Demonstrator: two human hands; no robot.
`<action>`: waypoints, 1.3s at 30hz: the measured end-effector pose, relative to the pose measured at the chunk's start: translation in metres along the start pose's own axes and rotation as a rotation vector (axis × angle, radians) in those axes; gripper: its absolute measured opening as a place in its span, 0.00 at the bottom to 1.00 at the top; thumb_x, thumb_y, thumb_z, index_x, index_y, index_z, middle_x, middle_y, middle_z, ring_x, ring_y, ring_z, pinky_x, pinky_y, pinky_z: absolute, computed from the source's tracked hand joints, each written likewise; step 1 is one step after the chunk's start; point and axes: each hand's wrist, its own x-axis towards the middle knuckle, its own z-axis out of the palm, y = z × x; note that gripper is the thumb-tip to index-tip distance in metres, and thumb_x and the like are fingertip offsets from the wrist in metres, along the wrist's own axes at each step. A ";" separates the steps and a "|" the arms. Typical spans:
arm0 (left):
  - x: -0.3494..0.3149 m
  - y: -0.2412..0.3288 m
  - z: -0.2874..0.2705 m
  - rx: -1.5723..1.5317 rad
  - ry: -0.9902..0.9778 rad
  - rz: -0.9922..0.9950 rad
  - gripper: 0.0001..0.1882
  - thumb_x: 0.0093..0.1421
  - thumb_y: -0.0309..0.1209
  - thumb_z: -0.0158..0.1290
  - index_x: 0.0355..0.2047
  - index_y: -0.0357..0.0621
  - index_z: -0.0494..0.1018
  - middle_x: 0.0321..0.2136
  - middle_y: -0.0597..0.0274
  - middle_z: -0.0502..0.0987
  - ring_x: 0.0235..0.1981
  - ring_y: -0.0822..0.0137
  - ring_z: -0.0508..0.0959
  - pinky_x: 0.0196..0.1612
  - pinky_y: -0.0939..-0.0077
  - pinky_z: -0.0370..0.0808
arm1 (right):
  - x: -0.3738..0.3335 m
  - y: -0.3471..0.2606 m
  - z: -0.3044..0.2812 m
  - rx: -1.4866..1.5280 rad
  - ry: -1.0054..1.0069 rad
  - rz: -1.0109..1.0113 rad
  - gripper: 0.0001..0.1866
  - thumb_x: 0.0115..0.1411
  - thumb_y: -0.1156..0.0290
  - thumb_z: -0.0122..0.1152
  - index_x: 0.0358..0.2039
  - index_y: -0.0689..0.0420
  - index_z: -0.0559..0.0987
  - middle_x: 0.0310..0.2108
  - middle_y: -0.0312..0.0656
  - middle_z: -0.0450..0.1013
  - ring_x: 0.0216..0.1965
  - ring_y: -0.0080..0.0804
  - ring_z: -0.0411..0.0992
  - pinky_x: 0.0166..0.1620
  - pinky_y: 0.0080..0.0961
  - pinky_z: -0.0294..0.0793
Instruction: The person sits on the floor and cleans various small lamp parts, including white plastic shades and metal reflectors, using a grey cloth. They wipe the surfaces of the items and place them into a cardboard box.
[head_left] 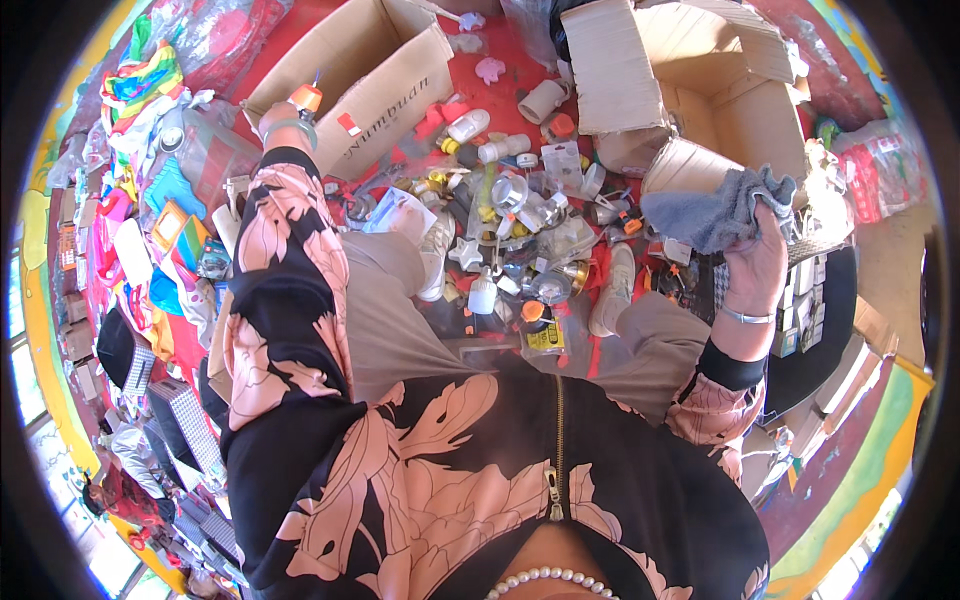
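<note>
my right hand (762, 250) grips a grey cloth (705, 212) at two o'clock. at eleven, my left hand (280, 116) holds a small orange thing (306, 97) by a cardboard box (400, 105); loose plastic bits (510, 193) lie toward twelve.

Pink-flowered black zip jacket (490, 470)

Grey cloth (715, 210) in the right grip (762, 258)

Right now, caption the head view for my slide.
Right hand holding grey cloth, left hand with orange piece by cardboard box.
</note>
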 end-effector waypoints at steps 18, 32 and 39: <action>-0.140 0.166 0.005 -0.240 0.464 0.820 0.10 0.57 0.34 0.45 0.37 0.48 0.72 0.32 0.51 0.76 0.32 0.56 0.76 0.36 0.66 0.72 | -0.001 -0.006 0.000 0.033 -0.018 0.027 0.14 0.58 0.74 0.50 0.45 0.59 0.71 0.42 0.43 0.72 0.45 0.39 0.71 0.47 0.40 0.70; -0.331 0.138 0.265 -0.336 -0.691 0.358 0.23 0.51 0.44 0.50 0.42 0.42 0.72 0.39 0.49 0.75 0.40 0.51 0.75 0.45 0.64 0.70 | -0.004 0.000 0.010 -0.019 -0.006 0.045 0.22 0.56 0.76 0.51 0.53 0.58 0.64 0.48 0.47 0.68 0.49 0.43 0.68 0.51 0.45 0.68; -0.340 0.185 0.136 -1.904 -1.216 -0.261 0.16 0.59 0.34 0.43 0.45 0.39 0.67 0.43 0.58 0.72 0.44 0.61 0.73 0.48 0.64 0.69 | -0.008 0.003 0.015 0.072 -0.098 0.016 0.20 0.56 0.78 0.51 0.51 0.56 0.67 0.46 0.42 0.70 0.47 0.34 0.69 0.49 0.37 0.70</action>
